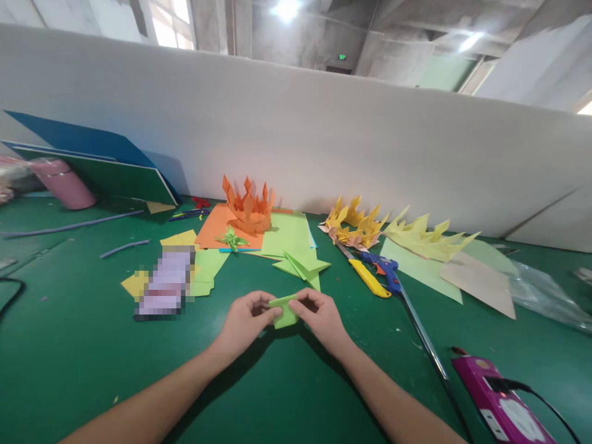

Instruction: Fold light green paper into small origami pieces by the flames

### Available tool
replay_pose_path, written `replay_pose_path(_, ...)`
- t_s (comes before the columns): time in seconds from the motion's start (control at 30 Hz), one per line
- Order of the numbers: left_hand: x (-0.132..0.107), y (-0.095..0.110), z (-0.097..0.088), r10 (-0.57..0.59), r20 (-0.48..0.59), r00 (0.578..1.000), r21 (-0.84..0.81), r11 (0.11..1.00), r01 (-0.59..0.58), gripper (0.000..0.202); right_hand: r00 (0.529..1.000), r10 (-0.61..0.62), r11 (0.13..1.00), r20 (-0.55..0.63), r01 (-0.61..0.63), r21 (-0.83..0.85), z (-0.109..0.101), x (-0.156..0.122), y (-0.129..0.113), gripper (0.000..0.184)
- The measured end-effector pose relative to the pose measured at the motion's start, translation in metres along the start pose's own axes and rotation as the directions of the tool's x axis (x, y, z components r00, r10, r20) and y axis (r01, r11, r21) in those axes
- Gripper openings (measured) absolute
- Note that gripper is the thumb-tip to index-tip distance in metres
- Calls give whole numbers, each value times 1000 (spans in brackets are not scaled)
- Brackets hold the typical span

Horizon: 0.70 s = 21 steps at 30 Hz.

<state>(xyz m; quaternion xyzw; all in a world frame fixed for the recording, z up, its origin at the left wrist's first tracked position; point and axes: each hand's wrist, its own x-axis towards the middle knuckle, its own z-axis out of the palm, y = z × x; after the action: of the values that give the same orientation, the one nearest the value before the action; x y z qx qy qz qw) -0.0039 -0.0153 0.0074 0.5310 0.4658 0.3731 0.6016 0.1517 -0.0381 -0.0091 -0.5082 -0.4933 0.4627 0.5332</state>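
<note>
A small folded piece of light green paper is held up between my two hands, over the near middle of the green table. My left hand pinches its left edge between thumb and fingers. On the other side, my right hand grips the right edge in the same way. Just beyond my hands lie pointed folded green paper pieces. Farther back, an orange paper crown stands on orange and green sheets, with a small green paper star shape in front of it.
A yellow utility knife and a blue glue gun lie to the right, near a yellow paper crown and a pale yellow crown strip. A magenta power strip sits front right. A blurred-out phone and a pink bottle are left.
</note>
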Motion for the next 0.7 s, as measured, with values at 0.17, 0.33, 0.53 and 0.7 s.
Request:
replay_pose_path(0.17,0,2,-1,20,-55,998,11,1000,-20,19,1000,28,999,10,-29,46,0,0,-1,24)
replay_pose_path(0.33,-2,3,-2,47,-75,996,110,993,-39,13,998,33,999,58,-34,28,-1,-1,-4,21)
replay_pose_path(0.53,-2,6,-1,53,-78,996,102,994,-45,13,999,21,999,35,-23,50,1,-1,-3,20)
replay_pose_path(0.7,-3,6,0,70,-91,993,83,995,-63,13,1000,16,998,21,-18,67,2,-2,0,20)
